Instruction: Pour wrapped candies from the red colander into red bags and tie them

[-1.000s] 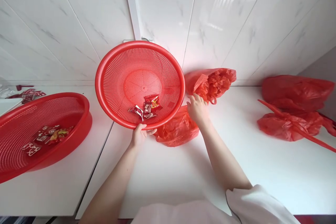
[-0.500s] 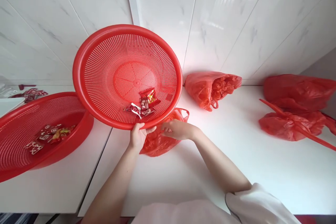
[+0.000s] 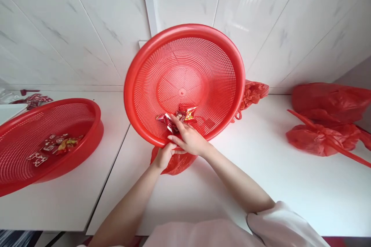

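A red plastic mesh basket point(image 3: 191, 30) is tilted toward me, its lower edge raised over the table. My left hand point(image 3: 164, 157) grips that front rim from below. Reaching over the rim, my right hand point(image 3: 191, 139) has its fingers stretched out and its thumb apart, right at the small wrapped snack packets point(image 3: 189, 113) gathered low in the basket. These wrappers are red, brown and white, and the fingers partly cover them. Beneath the basket is a red plastic bag point(image 3: 180, 165), mostly hidden by the basket and my hands.
Left, a second red mesh basket point(image 3: 97, 123) holds several snack packets point(image 3: 68, 144). A red bag point(image 3: 255, 92) is partly behind the held basket. Tied red bags point(image 3: 321, 139) lie at the right. A tiled wall point(image 3: 278, 27) bounds the white table point(image 3: 249, 162).
The held basket has moved right, my left hand with it, now covering more of the bags beneath and behind. My right hand has gone from below the rim up into the basket, onto the packets.
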Demonstrator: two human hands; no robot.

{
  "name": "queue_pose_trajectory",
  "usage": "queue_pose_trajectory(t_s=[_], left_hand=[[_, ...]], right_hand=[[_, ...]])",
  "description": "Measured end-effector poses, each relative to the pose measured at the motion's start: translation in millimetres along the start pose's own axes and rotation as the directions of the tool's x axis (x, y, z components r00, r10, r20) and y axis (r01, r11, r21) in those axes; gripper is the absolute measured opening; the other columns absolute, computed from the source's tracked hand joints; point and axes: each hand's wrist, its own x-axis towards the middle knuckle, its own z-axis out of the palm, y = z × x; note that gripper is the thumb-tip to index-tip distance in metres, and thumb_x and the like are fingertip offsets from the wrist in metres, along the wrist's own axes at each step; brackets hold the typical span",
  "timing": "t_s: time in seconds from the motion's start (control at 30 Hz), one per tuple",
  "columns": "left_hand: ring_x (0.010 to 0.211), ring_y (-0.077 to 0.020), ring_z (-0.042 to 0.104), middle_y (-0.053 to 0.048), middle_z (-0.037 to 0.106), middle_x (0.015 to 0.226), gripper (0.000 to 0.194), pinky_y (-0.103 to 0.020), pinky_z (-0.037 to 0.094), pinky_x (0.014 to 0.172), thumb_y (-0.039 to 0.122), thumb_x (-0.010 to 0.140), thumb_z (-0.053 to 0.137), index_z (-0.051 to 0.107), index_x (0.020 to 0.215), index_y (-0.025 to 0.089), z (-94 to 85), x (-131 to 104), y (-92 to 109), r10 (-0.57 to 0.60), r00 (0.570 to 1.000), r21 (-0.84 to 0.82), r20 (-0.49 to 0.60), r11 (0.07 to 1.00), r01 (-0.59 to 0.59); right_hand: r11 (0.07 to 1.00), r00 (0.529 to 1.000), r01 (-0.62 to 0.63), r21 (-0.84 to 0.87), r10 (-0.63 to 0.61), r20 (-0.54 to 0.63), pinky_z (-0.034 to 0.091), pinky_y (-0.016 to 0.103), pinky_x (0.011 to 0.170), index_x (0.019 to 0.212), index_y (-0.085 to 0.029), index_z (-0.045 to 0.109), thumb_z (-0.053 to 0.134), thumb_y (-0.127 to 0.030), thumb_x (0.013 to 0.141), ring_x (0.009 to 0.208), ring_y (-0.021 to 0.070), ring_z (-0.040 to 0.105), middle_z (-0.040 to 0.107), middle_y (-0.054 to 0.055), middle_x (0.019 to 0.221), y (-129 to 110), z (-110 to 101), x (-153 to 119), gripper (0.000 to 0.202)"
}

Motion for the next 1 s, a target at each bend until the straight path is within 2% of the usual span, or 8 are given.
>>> queue_pose_trajectory(t_s=[0.1, 0.2, 0.33, 0.37, 0.43, 0.6, 0.87, 1.0], left_hand=[[0.103, -0.0309, 0.063, -0.004, 0.07, 0.105, 0.029, -0.041, 0.059, 0.074, 0.019, 0.072, 0.06, 0.069, 0.1, 0.019, 5.7, -4.3, -2.7, -0.027, 0.998, 0.003, 0.059, 1.0, 0.026], [0.106, -0.0313, 0.062, -0.005, 0.069, 0.105, 0.028, -0.042, 0.059, 0.076, 0.019, 0.073, 0.059, 0.069, 0.099, 0.018, 8.8, -5.7, -0.5, -0.047, 0.996, -0.012, 0.076, 0.999, 0.049], [0.108, -0.0312, 0.061, -0.006, 0.068, 0.105, 0.029, -0.044, 0.059, 0.076, 0.017, 0.071, 0.058, 0.067, 0.098, 0.016, 6.3, -1.5, 6.9, -0.031, 1.0, -0.058, 0.006, 0.998, 0.031], [0.108, -0.0309, 0.061, -0.006, 0.068, 0.106, 0.03, -0.044, 0.059, 0.076, 0.017, 0.07, 0.057, 0.066, 0.098, 0.016, 4.6, 0.2, 9.4, -0.019, 1.0, -0.069, -0.014, 0.997, 0.018], [0.107, -0.0303, 0.061, -0.007, 0.068, 0.107, 0.031, -0.045, 0.059, 0.076, 0.017, 0.069, 0.057, 0.065, 0.099, 0.015, -0.3, 4.1, 14.8, 0.009, 0.998, -0.081, -0.057, 0.997, -0.014], [0.096, -0.0288, 0.065, -0.009, 0.068, 0.101, 0.029, -0.044, 0.059, 0.071, 0.018, 0.067, 0.058, 0.063, 0.096, 0.014, -17.7, 13.6, 27.1, 0.08, 0.985, -0.083, -0.151, 0.992, -0.093], [0.092, -0.0258, 0.065, -0.005, 0.068, 0.087, 0.019, -0.049, 0.057, 0.08, 0.016, 0.068, 0.058, 0.063, 0.086, 0.015, -36.2, 20.9, 35.2, 0.224, 0.95, -0.095, -0.218, 0.964, -0.249], [0.096, -0.0259, 0.064, -0.004, 0.067, 0.092, 0.023, -0.049, 0.056, 0.082, 0.017, 0.068, 0.058, 0.062, 0.09, 0.017, -37.8, 21.7, 36.2, 0.236, 0.949, -0.122, -0.211, 0.956, -0.265]], right_hand=[[0.982, 0.978, -0.175, 0.078, 0.182, -0.099, 0.048, 0.04, 0.089, 0.144, -0.019, 0.034, 0.051, -0.04, 0.091, 0.099, 0.0256, 0.064, 0.067, 0.012, 0.11, 4.9, 8.2, 1.2, 0.059], [0.903, 0.926, -0.285, 0.322, 0.346, -0.151, 0.052, 0.034, 0.075, 0.117, -0.021, 0.061, 0.048, -0.04, 0.092, 0.076, 0.0199, 0.067, 0.07, 0.005, 0.086, 16.2, 6.3, 4.6, 0.034], [0.555, 0.901, -0.263, 0.789, 0.434, -0.005, 0.056, 0.033, 0.073, 0.098, -0.018, 0.064, 0.059, -0.048, 0.084, 0.075, 0.019, 0.069, 0.072, 0.006, 0.09, 26.7, -6.4, 8.8, 0.034], [0.474, 0.904, -0.254, 0.843, 0.426, 0.033, 0.057, 0.033, 0.075, 0.099, -0.017, 0.064, 0.064, -0.048, 0.081, 0.077, 0.0193, 0.07, 0.072, 0.007, 0.093, 27.1, -9.8, 8.9, 0.036], [0.41, 0.912, -0.251, 0.877, 0.405, 0.072, 0.058, 0.033, 0.075, 0.097, -0.016, 0.066, 0.071, -0.047, 0.074, 0.078, 0.0201, 0.071, 0.073, 0.007, 0.092, 25.9, -15.2, 7.9, 0.039], [0.445, 0.907, -0.323, 0.835, 0.397, 0.14, 0.059, 0.03, 0.068, 0.088, -0.016, 0.07, 0.077, -0.047, 0.067, 0.072, 0.0199, 0.071, 0.073, 0.005, 0.082, 21.8, -19.9, 4.0, 0.038], [0.548, 0.902, -0.404, 0.732, 0.372, 0.219, 0.056, 0.024, 0.053, 0.079, -0.016, 0.063, 0.068, -0.055, 0.074, 0.056, 0.0147, 0.067, 0.067, 0.001, 0.067, 25.3, -23.9, 3.9, 0.041], [0.646, 0.874, -0.474, 0.599, 0.262, 0.41, 0.053, 0.024, 0.045, 0.089, -0.016, 0.062, 0.068, -0.056, 0.075, 0.049, 0.0127, 0.061, 0.064, 0.0, 0.064, 32.5, -18.5, 0.9, 0.042]])
